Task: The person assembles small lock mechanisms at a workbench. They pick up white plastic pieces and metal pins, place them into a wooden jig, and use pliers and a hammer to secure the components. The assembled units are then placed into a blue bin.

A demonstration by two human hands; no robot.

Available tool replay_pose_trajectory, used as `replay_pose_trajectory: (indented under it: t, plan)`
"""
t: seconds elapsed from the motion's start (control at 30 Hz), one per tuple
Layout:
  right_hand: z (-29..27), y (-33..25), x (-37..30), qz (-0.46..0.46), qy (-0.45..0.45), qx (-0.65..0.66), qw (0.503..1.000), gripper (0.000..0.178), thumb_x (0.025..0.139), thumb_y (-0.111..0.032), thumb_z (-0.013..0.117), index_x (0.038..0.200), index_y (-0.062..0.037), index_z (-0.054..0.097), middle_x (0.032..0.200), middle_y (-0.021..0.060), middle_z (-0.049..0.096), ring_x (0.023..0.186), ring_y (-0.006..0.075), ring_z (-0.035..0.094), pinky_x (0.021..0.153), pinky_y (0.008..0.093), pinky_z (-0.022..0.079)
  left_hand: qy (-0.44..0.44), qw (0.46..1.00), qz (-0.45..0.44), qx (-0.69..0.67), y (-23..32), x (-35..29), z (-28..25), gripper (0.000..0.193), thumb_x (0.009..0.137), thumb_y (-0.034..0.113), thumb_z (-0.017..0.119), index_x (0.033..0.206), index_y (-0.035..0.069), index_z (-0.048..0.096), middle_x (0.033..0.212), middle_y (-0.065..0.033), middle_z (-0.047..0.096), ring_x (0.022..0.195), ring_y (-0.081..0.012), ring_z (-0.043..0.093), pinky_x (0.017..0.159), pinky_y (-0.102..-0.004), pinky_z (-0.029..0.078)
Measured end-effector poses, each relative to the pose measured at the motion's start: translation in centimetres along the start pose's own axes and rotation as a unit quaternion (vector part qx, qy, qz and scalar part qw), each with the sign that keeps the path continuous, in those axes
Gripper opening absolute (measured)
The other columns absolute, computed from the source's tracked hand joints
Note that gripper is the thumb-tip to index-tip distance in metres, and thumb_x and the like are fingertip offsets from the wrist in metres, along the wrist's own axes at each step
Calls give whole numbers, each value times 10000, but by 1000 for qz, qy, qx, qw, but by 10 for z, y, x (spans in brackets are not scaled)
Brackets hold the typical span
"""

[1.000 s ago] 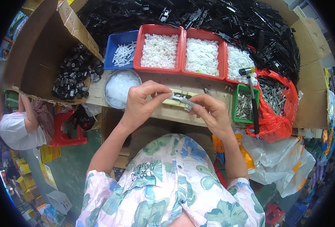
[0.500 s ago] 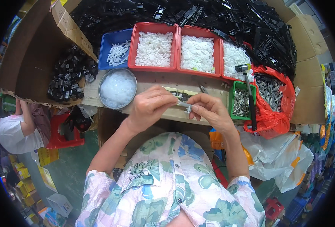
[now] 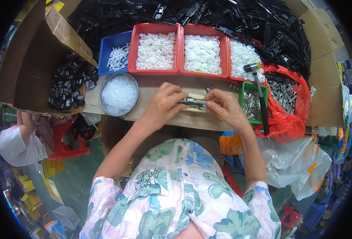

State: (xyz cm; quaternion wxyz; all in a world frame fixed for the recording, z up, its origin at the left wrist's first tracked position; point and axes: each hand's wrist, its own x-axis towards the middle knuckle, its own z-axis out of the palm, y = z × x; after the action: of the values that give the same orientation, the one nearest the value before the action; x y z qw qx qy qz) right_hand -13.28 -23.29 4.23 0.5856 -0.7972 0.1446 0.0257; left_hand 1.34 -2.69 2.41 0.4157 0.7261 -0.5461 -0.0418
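My left hand [image 3: 162, 106] and my right hand [image 3: 226, 108] meet over a wooden board [image 3: 144, 85] and both pinch a small black and metal part [image 3: 192, 104]. The part rests on a pale block [image 3: 197, 108] on the board. Fingers hide the part's two ends.
Behind the board stand red trays of white pieces [image 3: 156, 50], a blue tray [image 3: 114, 53] and a round metal bowl [image 3: 119, 94]. A hammer [image 3: 259, 95] lies across a green tray of metal bits [image 3: 252, 104]. A cardboard box of black parts [image 3: 70, 81] sits left; another person [image 3: 18, 137] crouches lower left.
Both hands have moved slightly toward me and closed in on the part, which now rests on the pale block instead of being held just above the board.
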Motion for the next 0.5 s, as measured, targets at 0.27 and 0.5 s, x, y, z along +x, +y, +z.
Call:
replay_pose_trajectory:
  t: [0.27,0.5]
  plan:
    - [5,1,10,-19,-7,-7,1000,106,946,-58,607,997,34,618,765,61,641,702,102,621,629,289,474,12,1000,15,-12,-6,0,7,328,731,55,802,1043,16,710,964,-123,631,920,-301,587,789,-401,496]
    - [3,-4,14,4,-20,-66,998,113,930,-72,634,986,18,594,678,71,629,631,115,603,586,314,442,42,998,30,18,-3,6,17,162,751,53,786,901,19,733,869,-91,628,858,-270,585,749,-382,495]
